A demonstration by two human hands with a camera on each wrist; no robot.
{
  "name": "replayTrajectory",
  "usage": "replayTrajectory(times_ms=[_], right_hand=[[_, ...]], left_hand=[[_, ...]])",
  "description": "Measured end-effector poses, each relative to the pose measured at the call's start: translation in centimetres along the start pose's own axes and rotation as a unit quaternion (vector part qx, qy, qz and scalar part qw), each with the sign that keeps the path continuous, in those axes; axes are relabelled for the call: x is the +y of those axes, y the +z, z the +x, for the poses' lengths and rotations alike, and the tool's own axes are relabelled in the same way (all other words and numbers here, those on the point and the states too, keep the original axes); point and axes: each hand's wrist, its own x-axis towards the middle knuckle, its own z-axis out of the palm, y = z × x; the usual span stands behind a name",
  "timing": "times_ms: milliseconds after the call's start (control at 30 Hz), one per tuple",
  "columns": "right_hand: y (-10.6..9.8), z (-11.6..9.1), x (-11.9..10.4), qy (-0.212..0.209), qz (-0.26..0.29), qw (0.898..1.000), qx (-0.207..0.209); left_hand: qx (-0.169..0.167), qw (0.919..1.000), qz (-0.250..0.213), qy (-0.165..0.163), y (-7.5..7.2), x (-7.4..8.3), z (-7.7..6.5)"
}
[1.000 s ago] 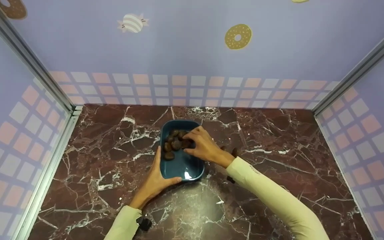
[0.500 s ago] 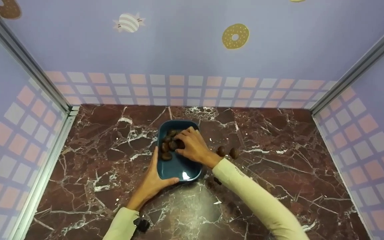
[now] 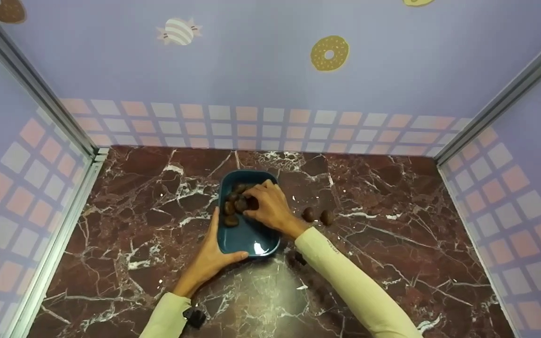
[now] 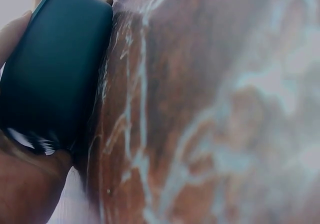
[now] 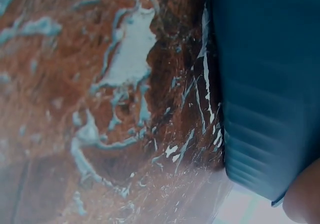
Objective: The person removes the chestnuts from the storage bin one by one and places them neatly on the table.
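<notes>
A deep teal-blue dish with rounded corners stands on the marbled surface. Several dark brown, rounded, chestnut-like pieces lie along its left side and middle. My left hand holds the dish at its near left corner, fingers along the left wall and thumb at the near edge. Over the dish, my right hand has its fingers bent inside and pinches a brown piece, partly hidden by the fingers. In the left wrist view the dish's outer wall fills the left; the right wrist view shows another wall.
Two more brown pieces lie on the surface right of the dish, close to the right forearm. The red-brown marbled tabletop is bounded by patterned lilac panels at the back and both sides.
My right hand has moved left within the dish towards the pieces, uncovering two pieces on the tabletop. My left hand keeps its hold. The whole view has drifted slightly.
</notes>
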Motion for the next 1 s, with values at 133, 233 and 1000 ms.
replayTrajectory(times_ms=[133, 233, 1000], right_hand=[[0.0, -0.2, -0.1, 0.001, -0.012, 1.000, -0.006], [0.1, -0.3, -0.1, 0.000, -0.011, 1.000, -0.007], [-0.1, 1.4, -1.7, -0.004, -0.108, 0.987, -0.116]], left_hand=[[-0.016, 0.9998, -0.004, -0.006, -0.2, 1.1, -0.6], [-0.018, 0.9998, -0.003, -0.002, -0.2, 1.2, -0.7], [-0.016, 0.9994, 0.021, 0.022, -0.8, 1.5, -0.3]])
